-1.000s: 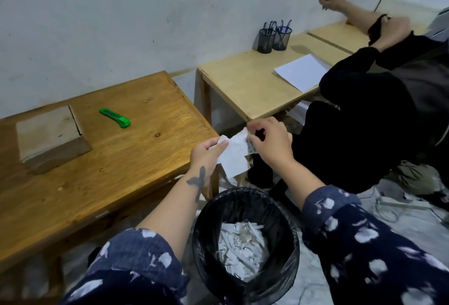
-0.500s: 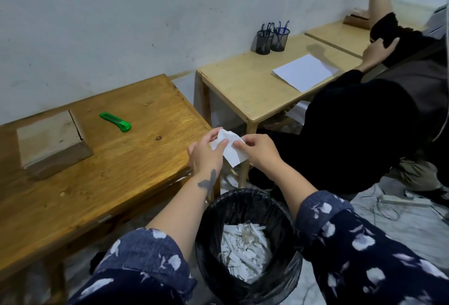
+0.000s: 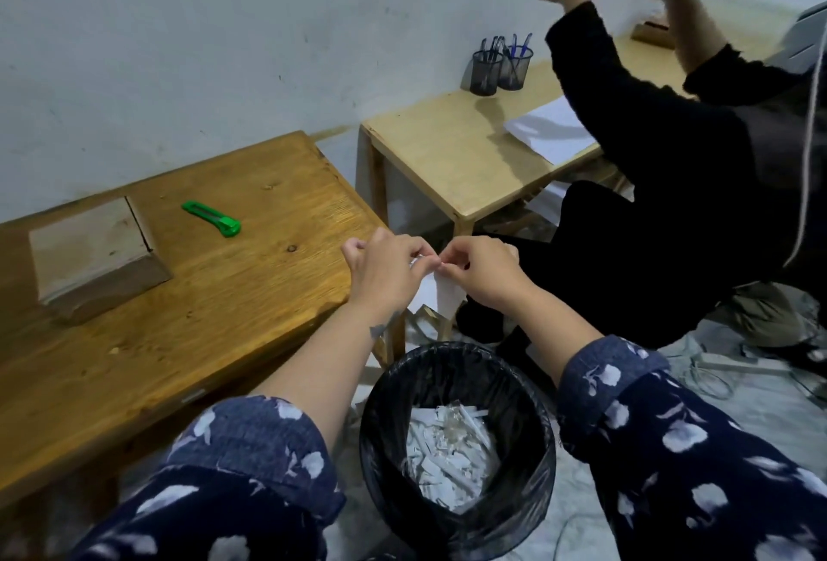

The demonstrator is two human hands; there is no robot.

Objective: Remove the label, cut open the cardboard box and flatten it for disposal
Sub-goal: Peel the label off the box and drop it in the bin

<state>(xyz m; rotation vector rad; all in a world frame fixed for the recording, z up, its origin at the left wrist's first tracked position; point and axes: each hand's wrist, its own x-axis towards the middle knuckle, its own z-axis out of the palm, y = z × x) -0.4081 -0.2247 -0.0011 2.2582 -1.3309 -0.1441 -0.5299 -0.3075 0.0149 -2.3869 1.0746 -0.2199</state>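
Both my hands pinch the white paper label [image 3: 441,294] above the black-lined waste bin [image 3: 532,386], off the right end of the dark wooden table [image 3: 215,314]. My left hand [image 3: 387,267] and my right hand [image 3: 481,272] meet at the label's top edge, and the paper hangs down folded between them. The brown cardboard box [image 3: 96,254] sits closed at the table's far left. A green box cutter [image 3: 212,218] lies on the table to the right of the box.
The bin holds several white paper scraps. A lighter wooden table [image 3: 452,158] stands to the right with two mesh pen cups [image 3: 501,64] and a white sheet [image 3: 550,133]. A seated person in black [image 3: 671,202] has both arms raised at right. Cables lie on the floor.
My hands have come closer together and folded the label smaller, so it now hangs below my fingers. The person at right has raised both arms.
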